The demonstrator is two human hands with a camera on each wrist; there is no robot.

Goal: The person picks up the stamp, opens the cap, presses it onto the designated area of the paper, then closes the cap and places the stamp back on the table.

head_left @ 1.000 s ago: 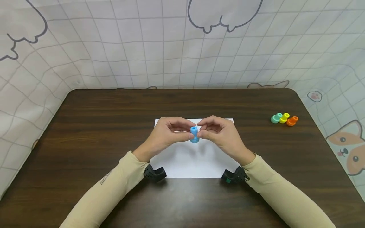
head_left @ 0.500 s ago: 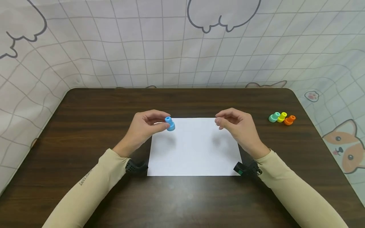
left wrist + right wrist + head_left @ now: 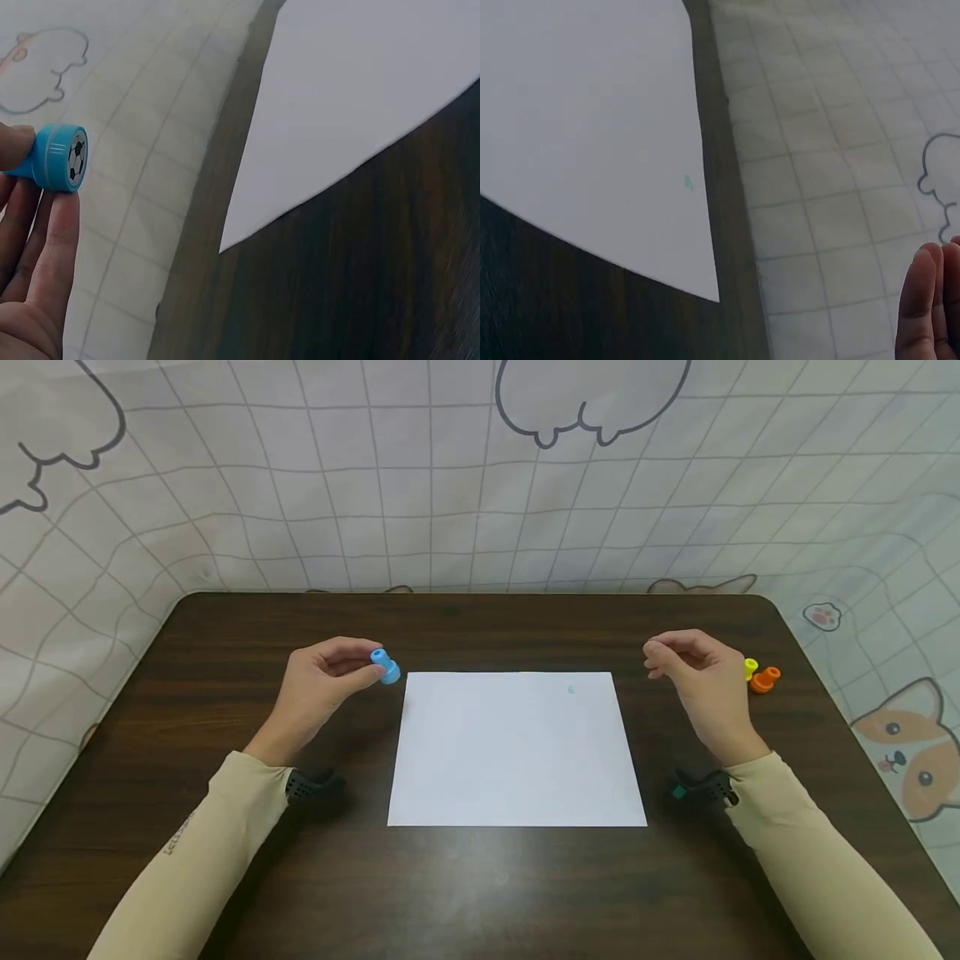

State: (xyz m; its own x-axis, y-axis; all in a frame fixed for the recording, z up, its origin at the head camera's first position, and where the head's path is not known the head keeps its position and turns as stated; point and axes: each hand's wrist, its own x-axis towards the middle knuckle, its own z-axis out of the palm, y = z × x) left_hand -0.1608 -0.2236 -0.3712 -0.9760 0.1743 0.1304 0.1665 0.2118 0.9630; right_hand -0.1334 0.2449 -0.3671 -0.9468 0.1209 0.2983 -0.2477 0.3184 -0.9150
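A small blue toy stamp [image 3: 386, 667] with a football picture on its end is pinched between the thumb and fingers of my left hand [image 3: 322, 689]. In the left wrist view the stamp [image 3: 61, 157] lies sideways, its picture end facing right. It is held above the table, left of the white paper sheet [image 3: 513, 752]. A tiny teal mark [image 3: 572, 690] shows near the sheet's upper right. My right hand [image 3: 701, 681], fingers bent and holding nothing visible, hovers right of the sheet. Just past it are an orange stamp [image 3: 765, 680] and a partly hidden yellow stamp [image 3: 750, 668].
The dark wooden table [image 3: 517, 893] extends around the sheet. Its far edge meets a hanging white gridded cloth [image 3: 450, 485] with cartoon drawings. Black wrist straps [image 3: 311, 785] sit at both sleeves.
My hands have moved apart, the left going left with the blue stamp and the right going right. The right hand now covers the teal stamp, and the paper is fully uncovered.
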